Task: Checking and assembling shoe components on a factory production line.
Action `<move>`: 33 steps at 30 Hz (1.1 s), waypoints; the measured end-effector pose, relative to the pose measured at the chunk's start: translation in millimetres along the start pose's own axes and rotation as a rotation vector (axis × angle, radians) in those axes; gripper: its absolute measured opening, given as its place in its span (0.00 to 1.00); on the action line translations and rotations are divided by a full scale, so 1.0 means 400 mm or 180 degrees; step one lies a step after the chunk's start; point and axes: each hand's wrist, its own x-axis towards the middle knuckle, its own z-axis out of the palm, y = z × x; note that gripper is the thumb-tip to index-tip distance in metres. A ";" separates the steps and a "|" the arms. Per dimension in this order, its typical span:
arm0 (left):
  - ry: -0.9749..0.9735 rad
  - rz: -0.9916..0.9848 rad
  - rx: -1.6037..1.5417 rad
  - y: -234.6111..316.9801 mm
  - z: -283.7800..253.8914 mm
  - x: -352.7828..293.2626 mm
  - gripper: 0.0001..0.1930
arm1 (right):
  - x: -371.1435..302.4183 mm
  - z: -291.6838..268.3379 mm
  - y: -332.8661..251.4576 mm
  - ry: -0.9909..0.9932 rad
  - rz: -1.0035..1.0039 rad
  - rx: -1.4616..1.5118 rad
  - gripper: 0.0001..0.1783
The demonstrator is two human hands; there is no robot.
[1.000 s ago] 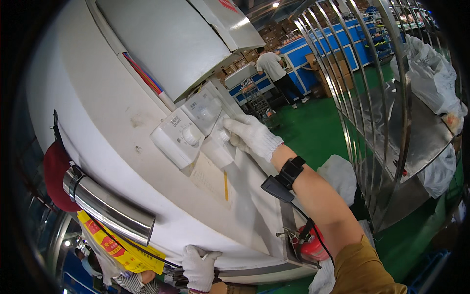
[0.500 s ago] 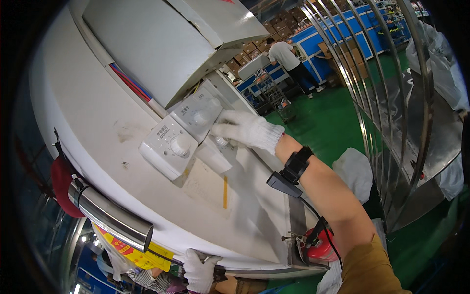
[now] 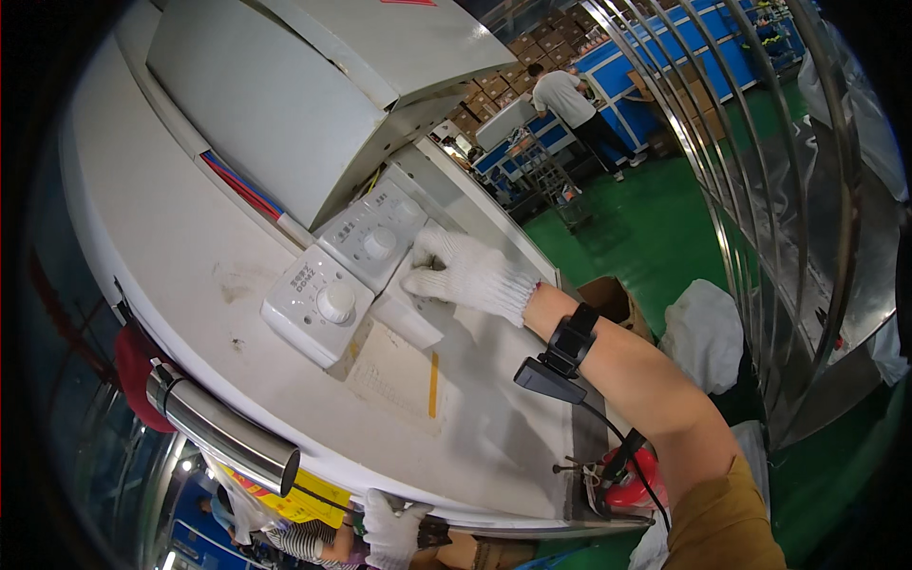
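In a white knitted glove, my right hand (image 3: 470,275) reaches to the lowest of three white control boxes, its thumb and forefinger bent together over that box's knob, which the glove hides. The middle box (image 3: 375,233) and the box on the left (image 3: 318,304) have round white dials facing up. A black strap with a small camera-like device (image 3: 560,356) sits on my right wrist. At the lower edge, my gloved left hand (image 3: 391,534) is closed beside the machine's rim, next to something dark. What it grips I cannot make out.
A grey metal cabinet (image 3: 285,104) overhangs the boxes on the white machine top (image 3: 190,247). A steel tube (image 3: 228,432) lies along the left edge. Curved steel bars (image 3: 708,161) stand right, and a red fire extinguisher (image 3: 632,480) below. Someone in a white shirt (image 3: 562,100) works farther off.
My right hand has shifted slightly down and left, and its fingers now cover the lowest box's knob, visible before. The middle dial shows more fully. My left hand stays near the rim.
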 end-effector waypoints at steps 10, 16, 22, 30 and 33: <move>-0.0192 -0.0160 0.0006 0.019 -0.006 0.002 0.31 | -0.053 0.009 0.052 0.0393 -0.0359 0.0498 0.25; 0.0119 0.0743 -0.0082 0.058 -0.008 -0.015 0.22 | -0.338 0.025 0.031 0.2242 -0.1024 -0.1634 0.16; 0.0515 0.1719 -0.0897 0.004 0.021 -0.055 0.28 | -0.587 0.265 -0.040 0.1623 -0.1838 -0.4096 0.13; -0.0230 0.0028 -0.0316 -0.472 -0.155 -0.630 0.07 | -0.750 0.729 -0.076 -0.0334 0.1085 -0.1039 0.15; 0.0001 -0.2191 0.0067 -0.741 -0.269 -0.909 0.07 | -0.812 0.891 -0.098 -0.1095 0.1400 -0.0866 0.14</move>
